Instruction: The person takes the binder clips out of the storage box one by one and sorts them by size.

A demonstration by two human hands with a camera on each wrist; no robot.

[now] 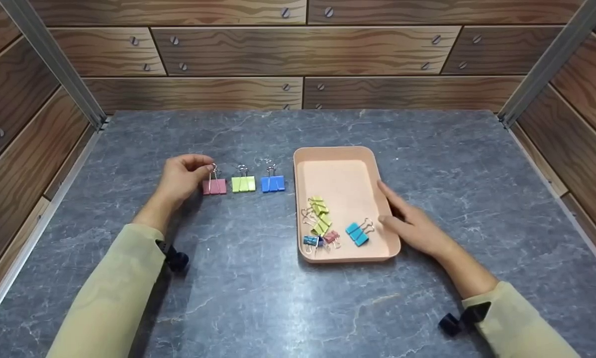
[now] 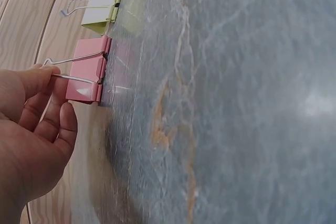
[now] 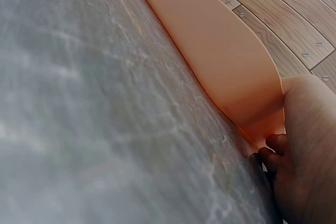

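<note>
My left hand (image 1: 181, 179) pinches the wire handle of a pink binder clip (image 1: 215, 187), which stands upright on the table. In the left wrist view, thumb and fingertips meet at the handle of this pink clip (image 2: 86, 72). To its right stand a light green binder clip (image 1: 243, 184) and a blue binder clip (image 1: 272, 183), handles up, in a row. My right hand (image 1: 420, 228) grips the right side of a peach tray (image 1: 335, 174), with the thumb at the rim. In the right wrist view, fingers curl low against the tray's outer wall (image 3: 220, 51).
Inside the tray's near half lie a turquoise binder clip (image 1: 357, 233), green clips (image 1: 321, 224), a small pink clip (image 1: 331, 236) and dark blue-teal clips (image 1: 311, 240). The grey marbled table (image 1: 248, 293) is bounded by wood-patterned walls (image 1: 303, 49) and metal posts.
</note>
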